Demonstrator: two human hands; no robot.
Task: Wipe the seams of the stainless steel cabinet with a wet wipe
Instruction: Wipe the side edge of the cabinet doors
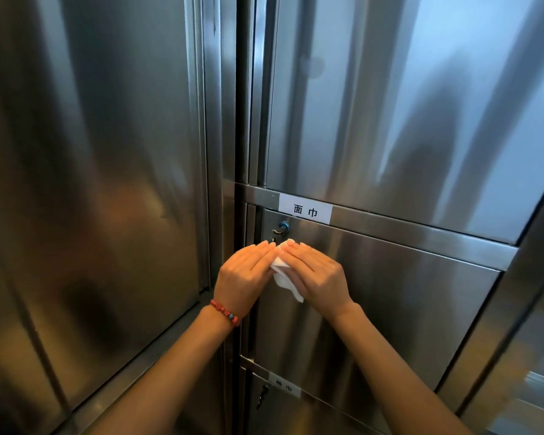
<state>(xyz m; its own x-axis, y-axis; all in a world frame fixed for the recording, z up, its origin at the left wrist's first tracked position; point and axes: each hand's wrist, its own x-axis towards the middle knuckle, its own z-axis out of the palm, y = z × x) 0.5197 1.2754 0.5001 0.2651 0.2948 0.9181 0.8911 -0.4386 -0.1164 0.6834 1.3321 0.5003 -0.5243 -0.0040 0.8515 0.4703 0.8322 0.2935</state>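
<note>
On the far left a tall steel panel [91, 183] stands well left of the labelled door [374, 293], the landmark here, and the dark vertical seam [238, 152] runs between the two. Just left of the door's edge, the left hand [244, 277], with a red bead bracelet [225, 313] at its wrist, lies with fingers straight and close together, its fingertips touching the wet wipe [285, 274]. The wipe sits bunched on the door's upper left corner, just below the key lock [282, 228] and the white label [305, 209]. To the right, the right hand [316, 279] presses flat over the wipe with fingers straight and together; whether the thumb pinches it underneath is hidden.

The step in hand looks like arranging or folding the wipe against the door, with wiping of the seam not clearly begun. The next move probably calls for gathering the wipe over the fingertips, sliding it left off the door into the seam, and running it along with steady pressure, steering clear of the key.
</note>
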